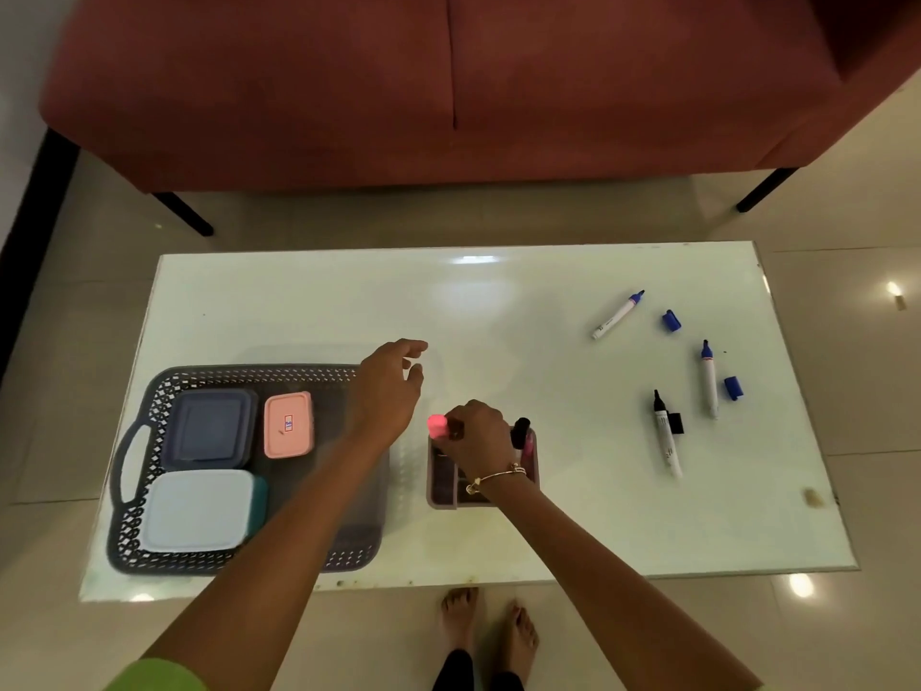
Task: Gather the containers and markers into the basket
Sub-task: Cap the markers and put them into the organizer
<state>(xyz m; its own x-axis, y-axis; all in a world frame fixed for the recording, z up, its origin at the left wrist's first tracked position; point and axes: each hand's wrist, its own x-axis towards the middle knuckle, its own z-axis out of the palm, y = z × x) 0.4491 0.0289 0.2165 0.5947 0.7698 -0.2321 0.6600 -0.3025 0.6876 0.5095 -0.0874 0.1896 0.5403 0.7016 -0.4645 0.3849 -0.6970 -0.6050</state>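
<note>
The right hand [473, 433] gripped a pink-capped marker [441, 427] over the small organizer [441, 491]. The left hand [391, 386] hovered unclenched, holding nothing, above the basket [164, 391] on the desk [498, 316].

1. The scene is dim, lit from overhead.
2. A ceiling light glares as a bright patch on the glossy white rectangular table top [478, 271].
3. Small bright reflections dot the shiny beige tiled floor [894, 289].
4. The wide lens bows the table's edges.
5. The dark red fabric sofa [349, 82] falls into shadow.
6. The picture is soft, and the left hand [388, 386] slightly blurred.
</note>
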